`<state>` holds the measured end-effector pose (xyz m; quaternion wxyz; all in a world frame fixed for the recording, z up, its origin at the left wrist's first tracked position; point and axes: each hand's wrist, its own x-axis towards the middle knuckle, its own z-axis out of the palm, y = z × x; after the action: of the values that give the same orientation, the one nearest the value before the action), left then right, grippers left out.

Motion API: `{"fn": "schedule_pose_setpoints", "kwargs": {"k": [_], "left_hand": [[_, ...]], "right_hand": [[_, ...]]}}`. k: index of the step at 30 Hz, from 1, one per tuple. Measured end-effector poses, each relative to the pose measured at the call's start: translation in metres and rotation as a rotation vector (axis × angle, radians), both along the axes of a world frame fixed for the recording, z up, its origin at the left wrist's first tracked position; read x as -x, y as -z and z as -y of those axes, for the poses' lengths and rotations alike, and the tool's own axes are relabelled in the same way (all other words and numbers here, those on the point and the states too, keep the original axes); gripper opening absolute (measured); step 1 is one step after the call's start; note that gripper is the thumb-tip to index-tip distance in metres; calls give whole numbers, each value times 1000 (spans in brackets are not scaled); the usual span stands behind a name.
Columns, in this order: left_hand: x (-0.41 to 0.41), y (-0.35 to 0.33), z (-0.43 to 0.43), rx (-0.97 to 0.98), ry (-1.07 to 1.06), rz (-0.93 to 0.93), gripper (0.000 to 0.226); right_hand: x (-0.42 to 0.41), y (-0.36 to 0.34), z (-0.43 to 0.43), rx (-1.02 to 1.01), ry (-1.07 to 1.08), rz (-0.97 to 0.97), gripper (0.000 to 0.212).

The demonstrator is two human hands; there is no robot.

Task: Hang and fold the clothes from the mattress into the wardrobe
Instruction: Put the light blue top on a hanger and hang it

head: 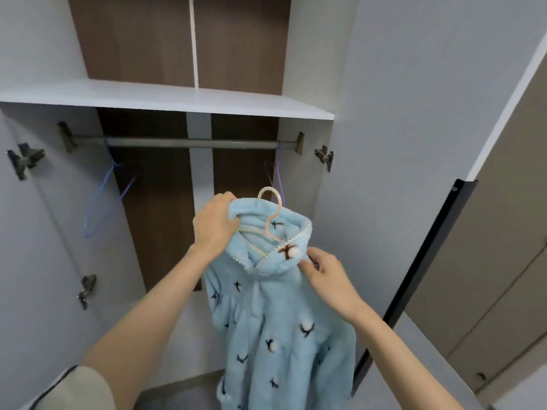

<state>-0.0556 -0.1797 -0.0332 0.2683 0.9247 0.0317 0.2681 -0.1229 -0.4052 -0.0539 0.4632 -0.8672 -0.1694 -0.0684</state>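
Blue fleece robe (pixel 275 327) on a pink hanger (pixel 270 216), left hand (pixel 214 221) gripping its collar, right hand (pixel 327 275) pinching the shoulder, below the wardrobe rail (pixel 189 142).

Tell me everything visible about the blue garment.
The blue garment looks like plush fleece, with small dark marks and white pompoms, its collar edged in white trim. It hangs on a pink hanger set in its neck, below the wardrobe rail, not yet hooked. The left hand grips its collar; the right hand pinches the other side.
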Motion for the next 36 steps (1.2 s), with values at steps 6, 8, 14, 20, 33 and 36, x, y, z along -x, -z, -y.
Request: {"fn": "schedule_pose_setpoints", "kwargs": {"k": [6,8,14,20,33,36], "left_hand": [[-46,0,-48,344,120,-181,59],[-63,3,-55,373,151,-140,62],[-132,19,-77,303,186,-18,47],[-222,18,-115,306,257,-71,54],[-323,27,-129,370,635,-57,32],[-336,32,-129,329,630,-14,29]], "right_hand": [[-67,-2,-13,-94,-21,-61,23],[-91,-1,-23,-110,-26,-97,16],[-176,10,-64,-166,16,-152,18],[-263,15,-115,-207,130,-105,15],[-392,16,-183,-198,311,-4,21],[-406,22,-194,-216,333,-39,19]]}}
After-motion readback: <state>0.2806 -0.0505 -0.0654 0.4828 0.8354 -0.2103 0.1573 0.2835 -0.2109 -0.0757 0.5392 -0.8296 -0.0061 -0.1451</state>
